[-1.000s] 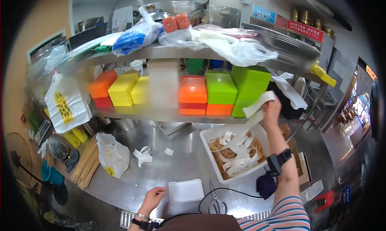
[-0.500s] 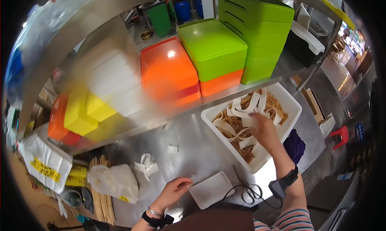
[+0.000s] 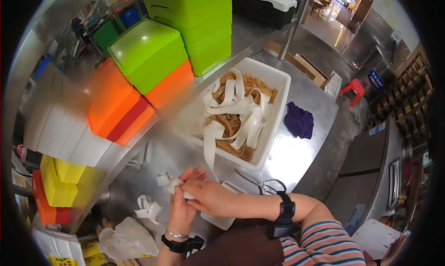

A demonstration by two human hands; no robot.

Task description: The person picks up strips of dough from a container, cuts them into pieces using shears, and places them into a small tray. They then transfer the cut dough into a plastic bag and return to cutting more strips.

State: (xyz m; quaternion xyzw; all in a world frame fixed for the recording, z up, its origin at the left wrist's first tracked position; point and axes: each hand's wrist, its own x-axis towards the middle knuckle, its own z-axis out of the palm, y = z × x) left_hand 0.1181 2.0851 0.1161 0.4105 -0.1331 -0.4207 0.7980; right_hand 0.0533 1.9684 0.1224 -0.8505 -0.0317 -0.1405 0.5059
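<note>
Two bare hands met above the steel table (image 3: 296, 159): the left hand (image 3: 182, 212) and the right hand (image 3: 208, 197) pinched a short piece of white strip (image 3: 173, 185) between curled fingers. More white strips (image 3: 250, 127) lay over brown strips (image 3: 230, 123) in the white tub (image 3: 282, 87), with a purple cloth (image 3: 299, 121) just beside it. Scissors (image 3: 265, 184) lay near the hands. Orange box (image 3: 111, 97) and green box (image 3: 148, 50) stacks stood on the shelf (image 3: 241, 57), and beyond the table a red stool (image 3: 354, 91) stood on the floor (image 3: 308, 48). The forearms and hands covered much of the small white tray (image 3: 220, 220). The right hand hid some left fingertips, so their exact grip could not be told. A blur veiled the tub's left side, and dark edges cut off the outer room.
</note>
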